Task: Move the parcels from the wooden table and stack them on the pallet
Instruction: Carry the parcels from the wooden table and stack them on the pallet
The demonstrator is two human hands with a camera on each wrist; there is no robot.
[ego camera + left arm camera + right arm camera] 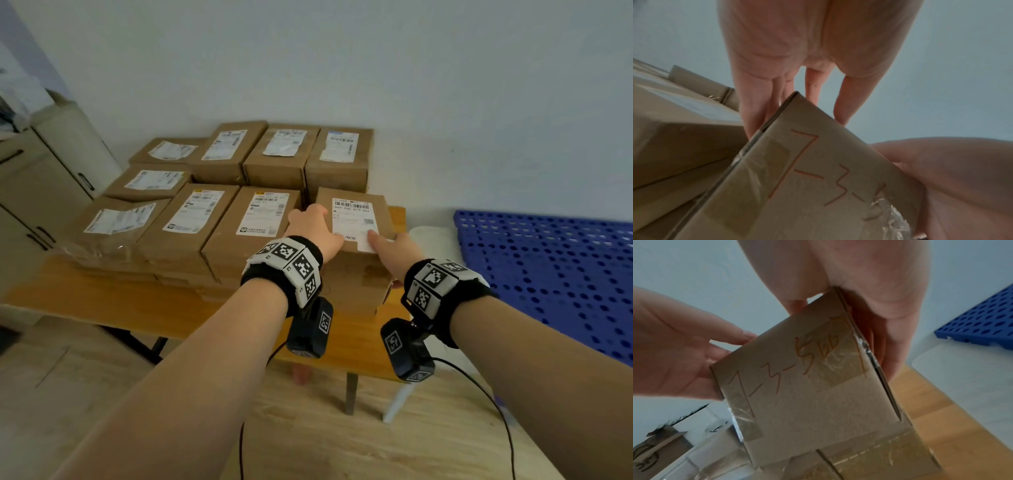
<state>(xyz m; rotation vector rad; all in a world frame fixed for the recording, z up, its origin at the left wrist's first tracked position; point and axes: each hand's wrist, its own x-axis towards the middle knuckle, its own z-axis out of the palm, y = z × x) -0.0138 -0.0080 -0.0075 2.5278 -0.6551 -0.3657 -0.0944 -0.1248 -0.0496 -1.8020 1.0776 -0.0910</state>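
Observation:
Several brown cardboard parcels with white labels are stacked on the wooden table (pixel 102 301). Both hands hold the top parcel (pixel 352 214) of the front right stack, which has orange handwriting on its near face (pixel 807 394). My left hand (pixel 311 222) grips its left edge, with the fingers (pixel 752 105) down in the gap beside the neighbouring parcel. My right hand (pixel 390 245) grips its right edge, thumb pressed on the label. It still sits on another parcel (pixel 356 284). The blue perforated pallet (pixel 548 274) lies to the right with nothing on the part in view.
A beige cabinet (pixel 44 178) stands left of the table. A white stool-like object (pixel 431 236) sits between the table's right end and the pallet. The pale wall runs close behind the parcels. Wood floor lies in front, with wrist cables hanging down.

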